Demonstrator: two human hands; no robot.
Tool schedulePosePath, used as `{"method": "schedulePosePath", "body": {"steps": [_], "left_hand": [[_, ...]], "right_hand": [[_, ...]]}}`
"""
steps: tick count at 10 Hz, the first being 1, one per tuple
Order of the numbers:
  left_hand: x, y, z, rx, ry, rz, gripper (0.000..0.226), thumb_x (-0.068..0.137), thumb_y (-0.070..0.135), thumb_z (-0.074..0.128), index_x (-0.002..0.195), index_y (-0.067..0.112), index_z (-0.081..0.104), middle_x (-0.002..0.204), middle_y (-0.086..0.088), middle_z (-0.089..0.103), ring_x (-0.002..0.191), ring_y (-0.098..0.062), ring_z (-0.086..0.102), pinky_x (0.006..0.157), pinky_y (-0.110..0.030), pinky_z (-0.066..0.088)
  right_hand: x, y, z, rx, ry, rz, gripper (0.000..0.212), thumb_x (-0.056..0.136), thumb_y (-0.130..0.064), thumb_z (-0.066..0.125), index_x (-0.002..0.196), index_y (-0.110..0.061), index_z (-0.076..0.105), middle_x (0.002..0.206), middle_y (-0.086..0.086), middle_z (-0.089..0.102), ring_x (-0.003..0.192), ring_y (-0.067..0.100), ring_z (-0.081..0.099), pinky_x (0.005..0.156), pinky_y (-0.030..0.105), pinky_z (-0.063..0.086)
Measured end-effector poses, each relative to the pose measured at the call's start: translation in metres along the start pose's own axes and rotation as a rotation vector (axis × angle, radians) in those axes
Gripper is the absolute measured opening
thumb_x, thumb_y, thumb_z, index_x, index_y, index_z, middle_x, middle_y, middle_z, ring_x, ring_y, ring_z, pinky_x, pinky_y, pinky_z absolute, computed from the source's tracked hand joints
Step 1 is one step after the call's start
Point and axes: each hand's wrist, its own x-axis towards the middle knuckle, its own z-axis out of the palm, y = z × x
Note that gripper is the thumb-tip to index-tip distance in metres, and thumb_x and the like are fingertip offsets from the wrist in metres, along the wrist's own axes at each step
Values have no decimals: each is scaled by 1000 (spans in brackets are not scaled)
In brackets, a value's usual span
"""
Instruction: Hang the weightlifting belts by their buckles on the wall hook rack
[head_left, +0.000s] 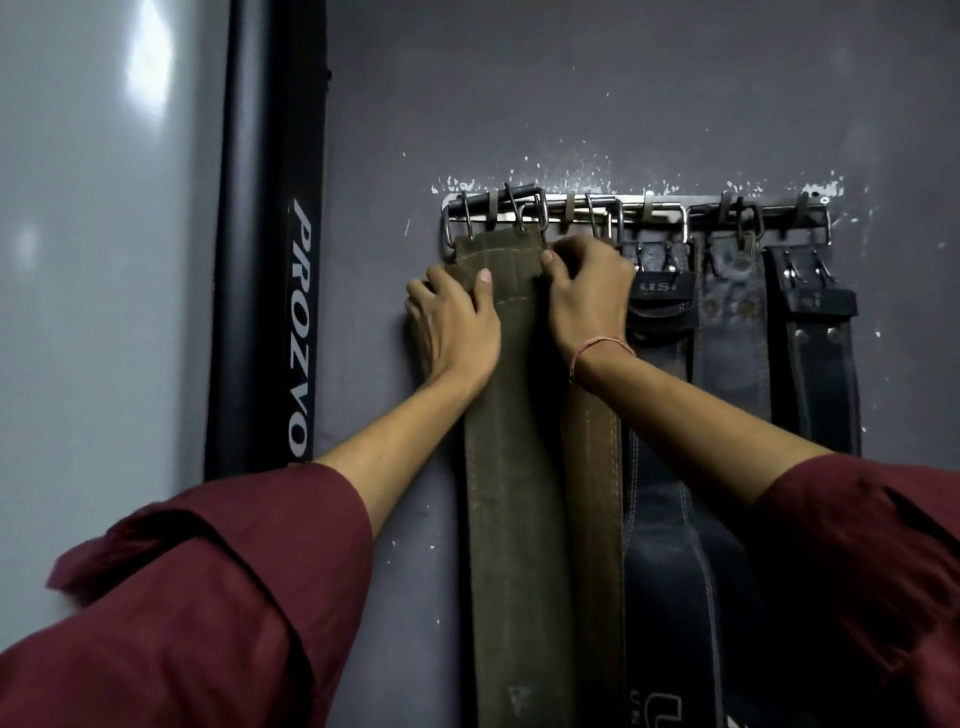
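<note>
A metal wall hook rack (654, 208) is fixed to a dark grey wall. An olive-green belt (511, 467) hangs at its left end, its steel buckle (498, 218) over the hooks. My left hand (452, 322) grips this belt's left edge just below the buckle, thumb on its face. My right hand (587, 291) holds its right edge near the top, fingers curled by the rack. A brown belt (597, 467) hangs just right of it, partly behind my right arm. Further right hang a dark blue belt (660, 301), a grey belt (732, 322) and a black belt (821, 338).
A tall black padded post (270, 234) with white lettering stands left of the rack. A glossy grey panel (104, 260) lies further left. White paint chips mark the wall above the rack. My dark red sleeves fill the lower corners.
</note>
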Motion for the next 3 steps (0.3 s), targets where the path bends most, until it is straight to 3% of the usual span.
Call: {"method": "schedulePosePath", "body": {"steps": [2, 3], "left_hand": [[-63, 11, -5, 201, 131, 84, 55, 98, 39, 48, 143, 8, 41, 138, -17, 42, 124, -34, 42, 100, -44, 38], [-101, 28, -21, 126, 45, 190, 48, 100, 36, 47, 139, 8, 47, 137, -15, 45, 124, -32, 47, 101, -44, 39]], "right_hand": [[-29, 11, -61, -25, -15, -76, 21, 94, -18, 60, 111, -5, 62, 110, 8, 65, 98, 16, 57, 88, 25, 45], [-50, 15, -102, -21, -62, -26, 25, 94, -24, 59, 110, -5, 62, 108, 10, 64, 100, 21, 59, 90, 36, 48]]}}
